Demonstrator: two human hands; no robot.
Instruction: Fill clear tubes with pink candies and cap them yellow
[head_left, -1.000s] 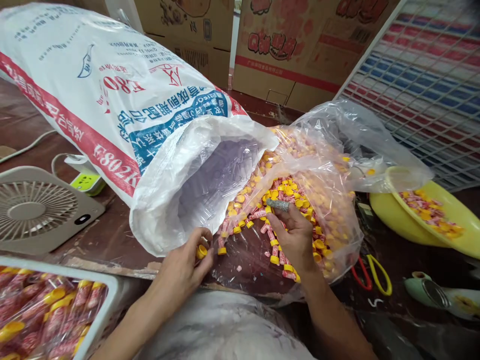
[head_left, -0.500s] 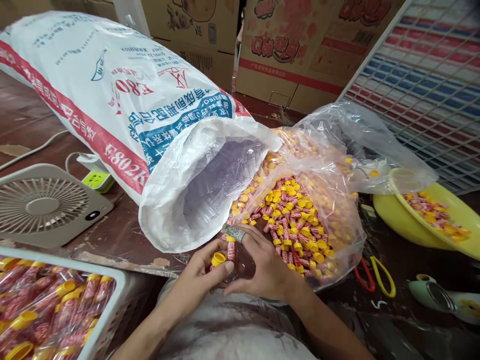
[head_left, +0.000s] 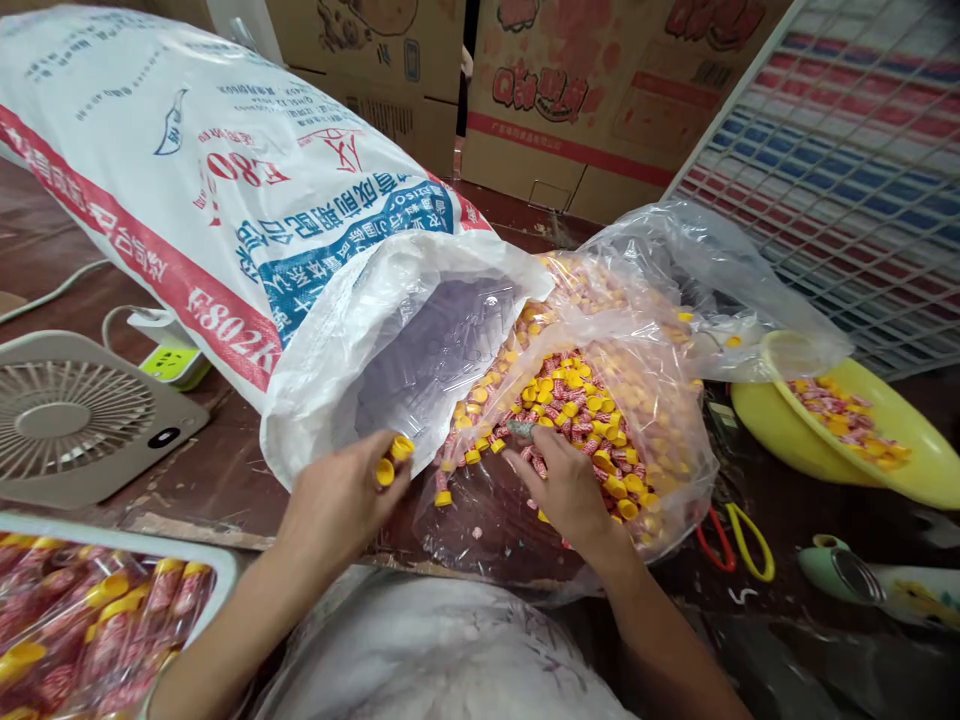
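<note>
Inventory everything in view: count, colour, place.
Sack: one, mostly white, left rear
Clear bag: one, transparent, centre
Tubes: many, pink with yellow caps, centre
Basket: one, white, lower left
Fan: one, beige, left
Power strip: one, green, beside fan
Cartons: at least two, brown, rear
Rack: one, white, upper right
Bowl: at least one, yellow, right
Scissor handles: two, red, yellow, right
Unidentified item: one, greenish, lower right
Table: one, brown, underneath
Left hand: one, near sack mouth
Right hand: one, over tubes
</note>
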